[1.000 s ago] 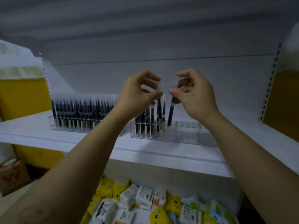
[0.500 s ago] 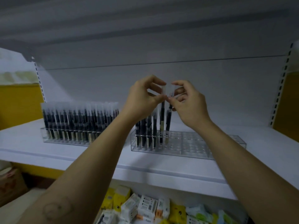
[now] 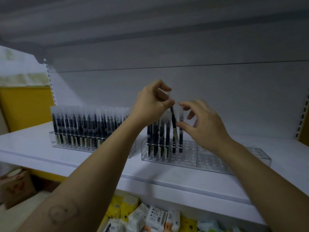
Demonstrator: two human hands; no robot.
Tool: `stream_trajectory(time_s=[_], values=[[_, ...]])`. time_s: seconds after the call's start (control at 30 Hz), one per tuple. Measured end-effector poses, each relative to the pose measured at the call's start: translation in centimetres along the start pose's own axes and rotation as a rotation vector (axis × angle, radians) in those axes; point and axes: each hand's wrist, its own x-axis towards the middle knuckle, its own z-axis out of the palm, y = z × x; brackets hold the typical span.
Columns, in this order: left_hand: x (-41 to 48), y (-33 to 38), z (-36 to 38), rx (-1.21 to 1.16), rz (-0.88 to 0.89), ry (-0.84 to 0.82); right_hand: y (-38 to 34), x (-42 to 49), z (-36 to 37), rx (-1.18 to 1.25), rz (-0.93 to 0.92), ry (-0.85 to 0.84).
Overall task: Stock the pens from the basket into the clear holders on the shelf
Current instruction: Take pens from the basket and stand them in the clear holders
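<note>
Across the middle of the view runs a long white shelf board (image 3: pixel 184 180), backed by a pale grey panel (image 3: pixel 217 97). A yellow wall panel (image 3: pixel 25 108) stands at the far left, and a brown cardboard box (image 3: pixel 15 186) sits low beneath it. Below the shelf, near the bottom edge, lies a heap of yellow and white packets (image 3: pixel 150 216). Two clear plastic holders with rows of round holes stand side by side on the shelf, close together but not touching. The left clear holder (image 3: pixel 55 143) is packed along its whole length with upright dark pens with frosted caps (image 3: pixel 80 124). The right clear holder (image 3: pixel 234 161) carries a small group of the same dark pens (image 3: pixel 155 136) at its left end only, and the holes to their right are bare. Both forearms reach in from the near edge. The left hand (image 3: pixel 150 102) is curled above the group and pinches the frosted cap of one tilted dark pen (image 3: pixel 173 121) between thumb and fingertips. That pen's lower end reaches down to the holes just right of the group. The right hand (image 3: pixel 205 124) is spread and loose, its fingers gently curved, and it grips nothing. Its thumb lies just beside an upright dark pen (image 3: pixel 181 136) standing alone in a hole right of the tilted one. Motion blur hides whether the thumb touches that pen.
</note>
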Motion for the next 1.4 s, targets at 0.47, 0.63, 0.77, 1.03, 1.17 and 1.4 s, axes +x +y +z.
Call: stream_trajectory(time_s=[0.47, 0.63, 0.77, 1.03, 1.17, 1.4], values=[[1.2, 0.6, -0.8, 0.111, 0.113, -0.115, 0.5, -1.7, 0.4, -0.05, 0.006, -0.026], [1.2, 0.8, -0.8, 0.097, 0.099, -0.116, 0.4, -1.8, 0.4, -0.04, 0.039, -0.05], [1.1, 0.3, -0.5, 0.019, 0.04, -0.095, 0.4, -1.8, 0.4, -0.049, 0.048, -0.061], [0.9, -0.4, 0.1, -0.032, 0.0, -0.045, 0.3, -1.9, 0.4, 0.051, 0.082, -0.108], [0.5, -0.8, 0.1, -0.021, -0.003, -0.058, 0.1, -1.8, 0.1, 0.081, 0.129, -0.174], [0.0, -1.6, 1.1, 0.069, 0.037, -0.072, 0.1, -1.8, -0.1, 0.078, 0.156, -0.201]])
